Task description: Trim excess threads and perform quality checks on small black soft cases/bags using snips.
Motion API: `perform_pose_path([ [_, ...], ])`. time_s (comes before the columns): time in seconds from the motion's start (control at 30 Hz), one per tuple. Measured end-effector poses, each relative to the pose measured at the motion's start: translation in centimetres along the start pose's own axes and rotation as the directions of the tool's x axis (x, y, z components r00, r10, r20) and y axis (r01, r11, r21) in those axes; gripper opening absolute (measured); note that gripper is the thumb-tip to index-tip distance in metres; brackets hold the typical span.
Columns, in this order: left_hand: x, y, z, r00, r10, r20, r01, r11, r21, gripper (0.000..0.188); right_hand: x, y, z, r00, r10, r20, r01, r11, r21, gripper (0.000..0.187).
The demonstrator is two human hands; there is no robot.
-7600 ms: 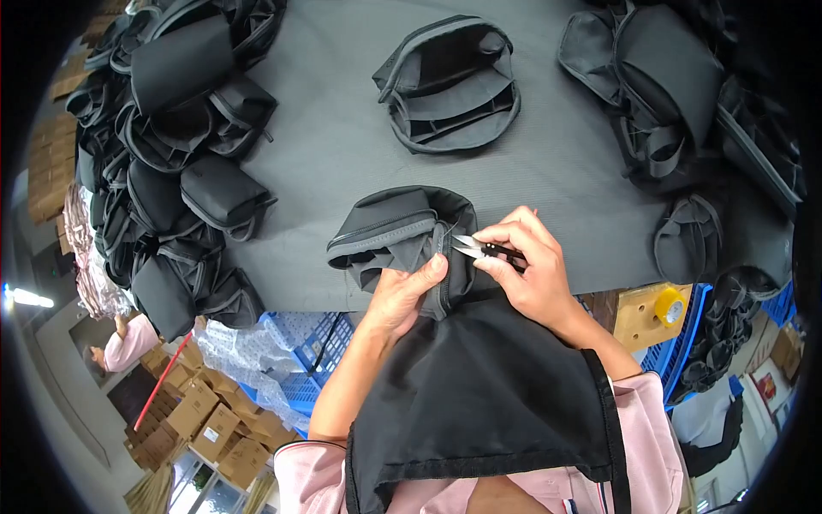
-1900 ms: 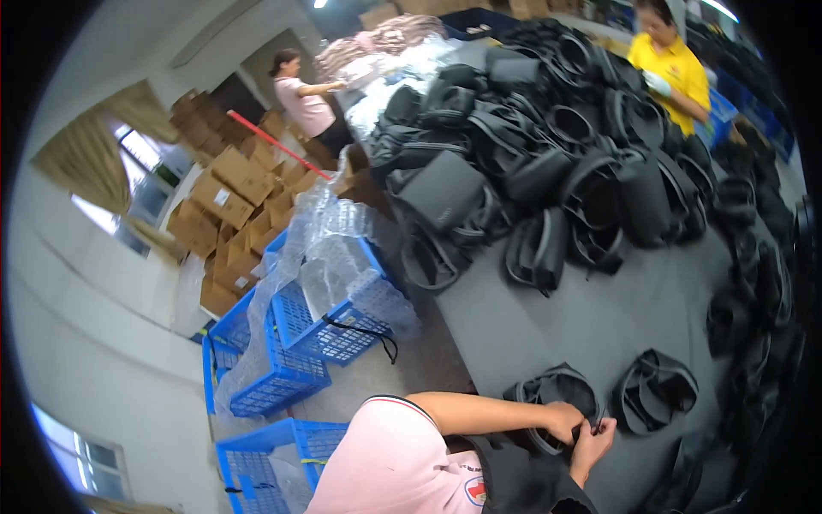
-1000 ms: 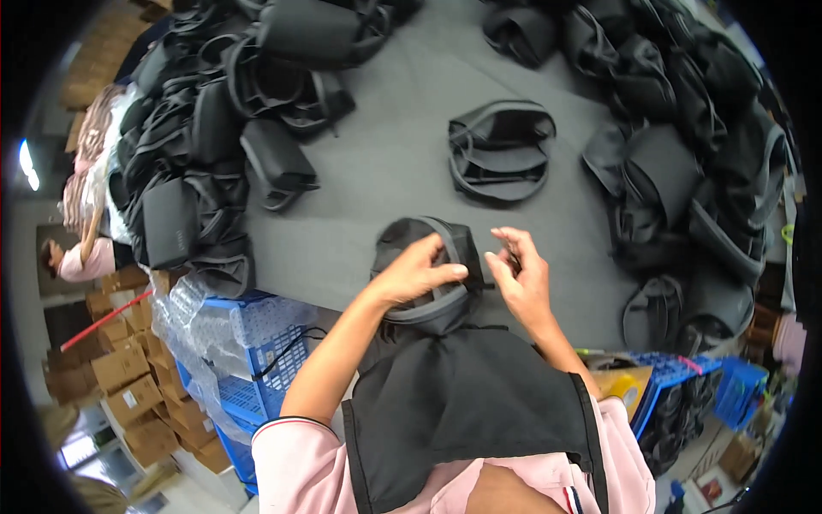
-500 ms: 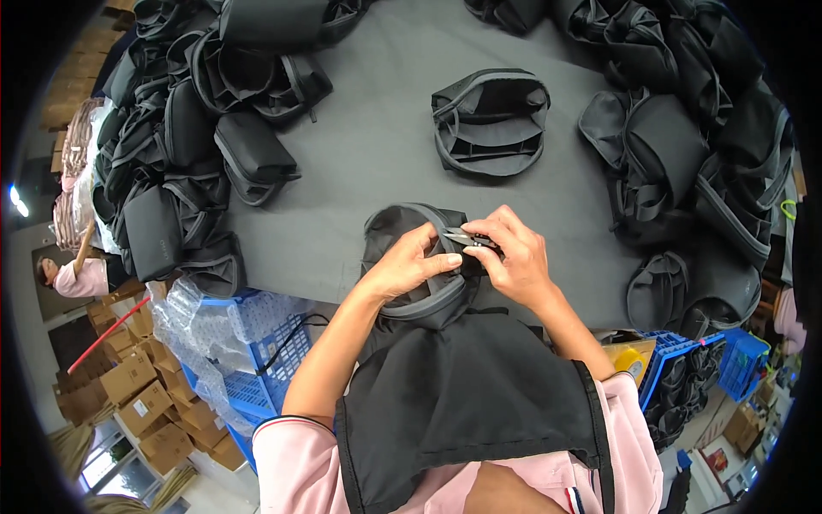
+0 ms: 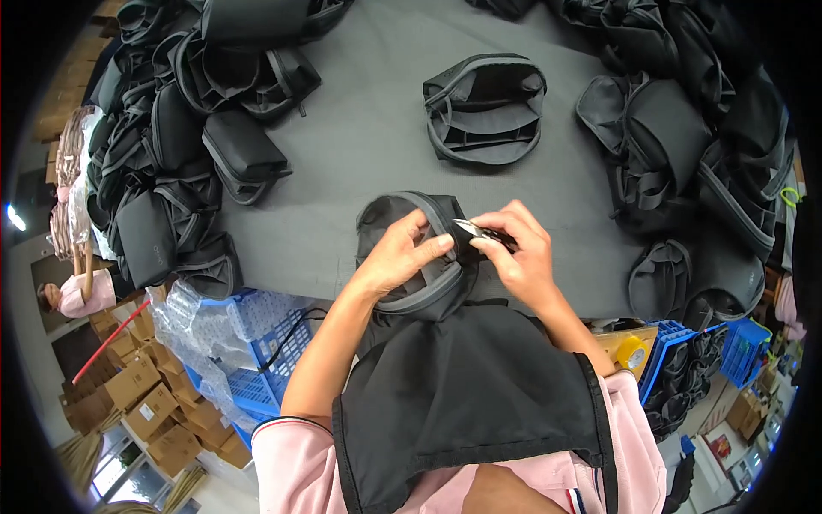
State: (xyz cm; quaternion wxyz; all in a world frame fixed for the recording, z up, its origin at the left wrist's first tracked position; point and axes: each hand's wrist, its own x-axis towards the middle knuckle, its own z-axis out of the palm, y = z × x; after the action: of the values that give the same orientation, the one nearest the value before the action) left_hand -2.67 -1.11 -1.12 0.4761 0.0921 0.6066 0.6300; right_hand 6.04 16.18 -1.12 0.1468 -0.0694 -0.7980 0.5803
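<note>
At the table's near edge, an unzipped black pouch (image 5: 432, 300) lies tilted toward me with its mouth spread. My left hand (image 5: 402, 253) grips its rim, thumb outside and fingers reaching into the opening. Just right of that rim, my right hand (image 5: 518, 253) is closed around small thread snips (image 5: 479, 230). Their pale blades point left at the pouch's zipper edge; whether they touch it I cannot tell. Farther off on the grey table (image 5: 360, 111), a second black pouch (image 5: 485, 111) stands open, its inner pockets showing.
Black pouches are heaped along the left (image 5: 175, 128) and right (image 5: 659, 146) of the table. A blue crate (image 5: 278, 351) with bubble wrap stands below left, another blue crate (image 5: 664, 360) below right beside a yellow tape roll (image 5: 632, 351). Cartons and another person are at far left.
My right hand has drawn the snips slightly right and up, away from the pouch's rim. The left hand keeps its grip. The whole view has shifted a little.
</note>
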Motion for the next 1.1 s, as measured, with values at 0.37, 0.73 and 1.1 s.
perform_pose_path([
  [0.37, 0.1, -0.8, 0.3, 0.992, 0.007, -0.122, -0.017, 0.997, -0.079, 0.026, -2.7, 0.9, 0.1, 0.993, 0.056, 0.1, -0.055, 0.998, -0.008, 0.026],
  [0.73, 0.2, -0.9, 0.2, 0.996, 0.002, -0.089, -0.017, 0.986, -0.166, 0.026, -3.4, 1.4, 0.0, 0.997, 0.06, 0.047, -0.061, 0.998, 0.006, 0.024],
  [1.1, -3.0, 3.1, 1.0, 0.992, 0.121, 0.028, -0.118, 0.99, -0.075, 0.037, -2.7, -2.6, -1.2, 0.986, -0.126, -0.104, 0.129, 0.991, 0.018, 0.021],
])
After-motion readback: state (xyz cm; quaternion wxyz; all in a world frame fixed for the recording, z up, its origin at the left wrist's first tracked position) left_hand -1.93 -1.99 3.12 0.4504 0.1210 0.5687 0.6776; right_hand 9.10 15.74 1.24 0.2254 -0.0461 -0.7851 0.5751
